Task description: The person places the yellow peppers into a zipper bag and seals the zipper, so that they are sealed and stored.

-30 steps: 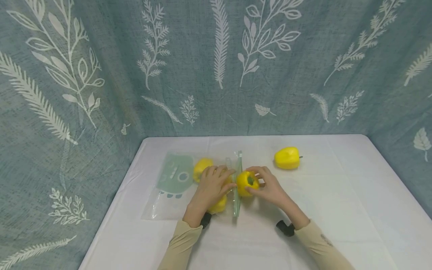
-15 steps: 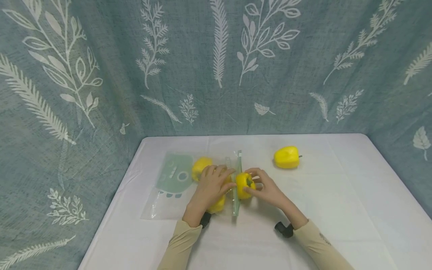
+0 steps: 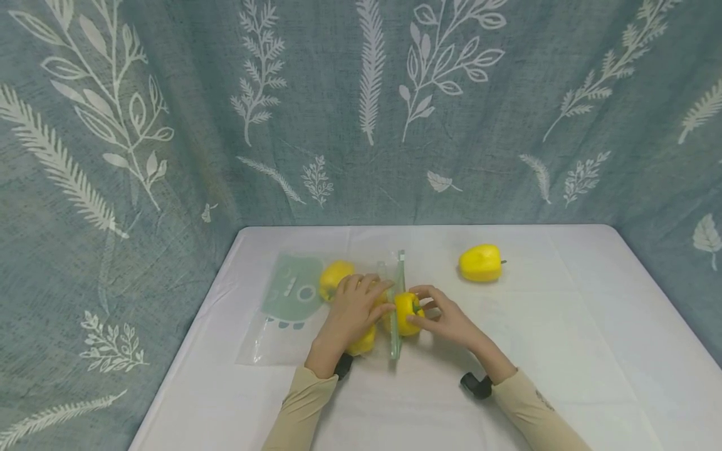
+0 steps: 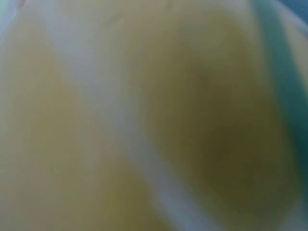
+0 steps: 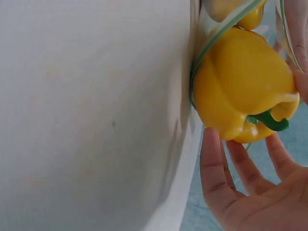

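A clear zip bag (image 3: 256, 341) with a green printed figure lies on the table, its green-edged mouth facing right. Several yellow bell peppers (image 3: 336, 280) show inside it, partly covered by my left hand (image 3: 352, 313). That hand lies over the bag, its thumb and fingers holding the upper lip near the green edge. At the mouth sits another yellow bell pepper (image 3: 407, 314), its far end inside the opening and its green stem toward my right hand (image 3: 448, 317). The right thumb and fingers hold this pepper around its stem end. In the left wrist view, blurred yellow shapes fill the picture.
One more yellow bell pepper (image 3: 480, 263) lies on its side at the back right of the white-covered table (image 3: 564, 326). A blue-green leaf-patterned curtain (image 3: 338, 113) hangs behind and at both sides.
My right hand has shifted the pepper slightly left and nearer me, its far end further into the bag's mouth. The left hand stays in place on the bag.
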{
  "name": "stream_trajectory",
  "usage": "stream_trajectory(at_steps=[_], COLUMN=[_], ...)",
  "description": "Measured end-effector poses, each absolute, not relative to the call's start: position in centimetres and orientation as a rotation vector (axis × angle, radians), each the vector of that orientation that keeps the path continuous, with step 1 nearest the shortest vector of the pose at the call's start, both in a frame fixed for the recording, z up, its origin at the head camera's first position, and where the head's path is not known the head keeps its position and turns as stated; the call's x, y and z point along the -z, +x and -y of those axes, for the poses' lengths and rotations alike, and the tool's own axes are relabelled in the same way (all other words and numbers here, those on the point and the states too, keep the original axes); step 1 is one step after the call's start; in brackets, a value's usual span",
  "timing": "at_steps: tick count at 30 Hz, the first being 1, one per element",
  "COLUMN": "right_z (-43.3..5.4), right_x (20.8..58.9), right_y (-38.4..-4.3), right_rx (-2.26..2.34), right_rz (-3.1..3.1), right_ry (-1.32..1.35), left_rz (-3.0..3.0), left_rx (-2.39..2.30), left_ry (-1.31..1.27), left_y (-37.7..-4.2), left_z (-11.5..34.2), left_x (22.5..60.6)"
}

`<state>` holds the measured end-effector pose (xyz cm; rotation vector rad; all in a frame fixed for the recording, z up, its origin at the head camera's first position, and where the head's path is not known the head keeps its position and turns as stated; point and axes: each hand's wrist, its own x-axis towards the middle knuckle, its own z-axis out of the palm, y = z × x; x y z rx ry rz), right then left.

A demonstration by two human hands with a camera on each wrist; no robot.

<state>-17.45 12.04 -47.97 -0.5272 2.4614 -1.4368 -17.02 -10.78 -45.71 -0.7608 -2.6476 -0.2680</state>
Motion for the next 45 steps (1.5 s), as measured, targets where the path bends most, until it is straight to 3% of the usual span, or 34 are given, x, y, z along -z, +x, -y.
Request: stream_trajectory(at_steps=[9, 45], right_z=[-13.0, -11.7], right_x=[47.9, 49.2], right_y=[-17.5, -16.7], right_rx=[1.458, 1.661], right_rz=[-2.345, -2.064], right_ry=[-0.698, -0.793], left_rz=[2.656, 2.672], left_rx=[0.281, 0.298], left_ry=[-0.757, -0.750], left_y=[-17.0, -17.1], left_z=[10.7, 10.3], left_x=[45.8, 45.6])
